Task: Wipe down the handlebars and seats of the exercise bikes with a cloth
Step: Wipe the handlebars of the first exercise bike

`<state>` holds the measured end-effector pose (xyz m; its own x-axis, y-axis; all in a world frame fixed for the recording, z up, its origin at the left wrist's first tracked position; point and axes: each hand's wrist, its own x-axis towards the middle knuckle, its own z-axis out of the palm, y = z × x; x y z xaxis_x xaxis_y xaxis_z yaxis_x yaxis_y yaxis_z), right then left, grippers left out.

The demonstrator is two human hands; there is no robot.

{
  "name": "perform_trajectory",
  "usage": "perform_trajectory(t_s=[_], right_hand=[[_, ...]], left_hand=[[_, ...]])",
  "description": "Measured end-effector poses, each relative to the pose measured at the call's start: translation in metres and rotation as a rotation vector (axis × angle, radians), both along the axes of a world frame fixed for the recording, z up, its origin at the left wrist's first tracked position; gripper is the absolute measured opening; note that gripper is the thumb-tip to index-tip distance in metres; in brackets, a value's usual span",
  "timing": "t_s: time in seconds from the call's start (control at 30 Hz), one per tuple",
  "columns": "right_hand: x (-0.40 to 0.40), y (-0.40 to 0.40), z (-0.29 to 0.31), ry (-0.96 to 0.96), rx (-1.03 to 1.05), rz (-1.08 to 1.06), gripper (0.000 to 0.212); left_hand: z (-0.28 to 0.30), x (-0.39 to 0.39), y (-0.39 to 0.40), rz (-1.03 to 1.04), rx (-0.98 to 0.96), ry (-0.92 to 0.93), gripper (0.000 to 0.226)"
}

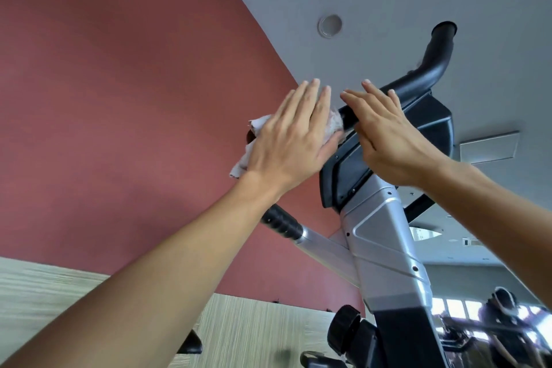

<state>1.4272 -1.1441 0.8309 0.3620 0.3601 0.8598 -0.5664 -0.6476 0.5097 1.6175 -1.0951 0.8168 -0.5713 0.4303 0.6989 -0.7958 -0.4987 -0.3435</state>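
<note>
As the head view looks steeply up along the bike's silver column [385,248], I note the left hand [295,140] laid flat, fingers straight and together, pressing the pale cloth [257,128] onto the left end of the black handlebar [418,84]. The cloth sits under the palm, its loose corners spilling out to the left and below. The right hand [391,140] is also flat, fingers straight, resting on the bar beside the console [352,170]; it grips nothing. The two hands are near each other but apart. The bar's right end curves up toward the ceiling, uncovered. No seat is in view.

My judgement: the bar is being wiped, with its right part yet to do. To do it well I would wrap the cloth round the tube rather than press flat, steady the console with the right hand, and draw along the whole curve.
</note>
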Motion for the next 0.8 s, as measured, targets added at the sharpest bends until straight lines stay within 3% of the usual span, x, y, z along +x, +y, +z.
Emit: perform_trajectory(t_s=[0.13, 0.23, 0.4, 0.53, 0.7, 0.8], right_hand=[[-0.004, 0.003, 0.002, 0.008, 0.009, -0.013, 0.07], [-0.011, 0.004, 0.006, 0.063, 0.028, -0.054, 0.08], [-0.016, 0.011, 0.012, 0.125, 0.071, -0.15, 0.096], [-0.018, 0.018, 0.011, 0.108, 0.077, -0.186, 0.091], [-0.022, 0.018, 0.02, 0.018, -0.026, -0.312, 0.069], [-0.018, 0.014, 0.021, 0.0, -0.081, -0.41, 0.073]], left_hand=[[-0.039, 0.046, -0.013, -0.041, -0.071, -0.088, 0.06], [-0.058, 0.068, -0.022, -0.028, -0.07, -0.034, 0.061], [-0.038, 0.035, -0.01, -0.025, -0.034, 0.014, 0.054], [-0.001, -0.005, -0.003, -0.033, 0.092, -0.05, 0.053], [-0.005, -0.006, -0.007, -0.069, 0.043, -0.029, 0.053], [-0.005, -0.007, -0.005, -0.073, 0.049, -0.032, 0.051]])
